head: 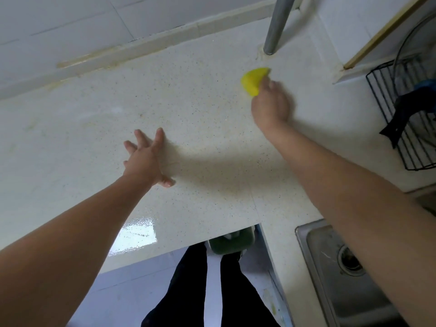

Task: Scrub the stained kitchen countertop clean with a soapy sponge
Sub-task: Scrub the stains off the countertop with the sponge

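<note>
The speckled off-white countertop [200, 119] fills the middle of the view, with faint yellowish stains along its back edge and a wet sheen near the front. My right hand [271, 106] grips a bent yellow sponge [253, 81] and holds it down on the counter at the far right, just in front of a metal pipe. My left hand [147, 159] lies flat on the counter with its fingers spread, left of centre. It holds nothing.
A grey metal pipe [277, 27] rises from the counter behind the sponge. A black wire rack [401, 114] with dark items stands at the right edge. A steel sink [342, 267] is at the lower right. The backsplash ledge [106, 55] runs along the back.
</note>
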